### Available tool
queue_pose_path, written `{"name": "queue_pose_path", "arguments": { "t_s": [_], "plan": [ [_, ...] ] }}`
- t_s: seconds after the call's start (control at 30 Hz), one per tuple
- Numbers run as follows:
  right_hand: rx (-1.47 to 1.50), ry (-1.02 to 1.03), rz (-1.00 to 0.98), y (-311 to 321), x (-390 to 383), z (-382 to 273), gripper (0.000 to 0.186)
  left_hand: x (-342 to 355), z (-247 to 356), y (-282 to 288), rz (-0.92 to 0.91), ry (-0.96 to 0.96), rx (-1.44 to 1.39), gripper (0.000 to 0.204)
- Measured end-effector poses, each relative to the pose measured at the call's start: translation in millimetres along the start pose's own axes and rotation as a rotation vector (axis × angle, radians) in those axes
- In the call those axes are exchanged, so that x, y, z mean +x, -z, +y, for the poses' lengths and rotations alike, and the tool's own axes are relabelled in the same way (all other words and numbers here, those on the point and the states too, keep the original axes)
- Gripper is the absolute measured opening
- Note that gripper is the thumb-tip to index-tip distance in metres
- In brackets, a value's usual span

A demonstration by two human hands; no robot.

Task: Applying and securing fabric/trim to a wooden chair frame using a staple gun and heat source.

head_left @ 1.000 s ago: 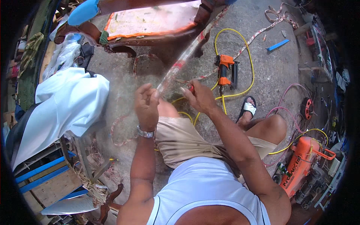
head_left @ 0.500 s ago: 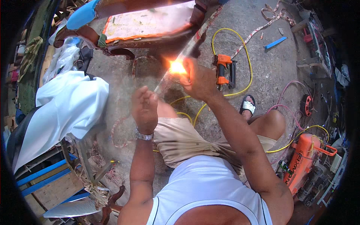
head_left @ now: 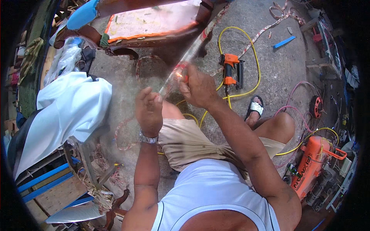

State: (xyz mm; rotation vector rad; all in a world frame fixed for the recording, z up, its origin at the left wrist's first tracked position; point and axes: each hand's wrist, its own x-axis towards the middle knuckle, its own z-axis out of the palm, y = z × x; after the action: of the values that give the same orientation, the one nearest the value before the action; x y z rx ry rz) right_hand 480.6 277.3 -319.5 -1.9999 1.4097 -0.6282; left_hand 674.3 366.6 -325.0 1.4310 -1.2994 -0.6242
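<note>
My left hand (head_left: 149,111) is closed, thumb against fingers, on the near end of a pale strip with red markings (head_left: 195,48). The strip slants up and to the right, past the wooden furniture piece. My right hand (head_left: 200,86) is wrapped round a small red lighter (head_left: 185,78), mostly hidden by the fingers. A small orange flame (head_left: 179,76) glows at its tip, close against the strip. Whether the flame touches the strip, I cannot tell.
A carved wooden furniture frame with a pale panel (head_left: 154,22) stands ahead. An orange nail gun (head_left: 231,69) with a yellow hose (head_left: 259,73) lies on the floor. White sheeting (head_left: 73,104) is at left, an orange air compressor (head_left: 311,161) at right.
The large bright flare beside my right hand has shrunk to a small flame. My right hand has shifted slightly down and left; the left hand has hardly moved.
</note>
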Motion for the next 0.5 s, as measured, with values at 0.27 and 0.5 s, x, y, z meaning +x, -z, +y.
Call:
{"name": "queue_pose_path", "arguments": {
  "t_s": [0.27,0.5],
  "plan": [
    [0.027,-0.006,-0.032,-3.9,-2.6,-4.9,0.064,-0.1,-3.8,1.8,0.008,-0.017,0.031,0.044],
    [0.075,0.031,0.026,-8.3,-6.8,-2.6,0.062,-1.7,-10.2,2.5,0.015,0.000,0.056,0.044]
  ]
}}
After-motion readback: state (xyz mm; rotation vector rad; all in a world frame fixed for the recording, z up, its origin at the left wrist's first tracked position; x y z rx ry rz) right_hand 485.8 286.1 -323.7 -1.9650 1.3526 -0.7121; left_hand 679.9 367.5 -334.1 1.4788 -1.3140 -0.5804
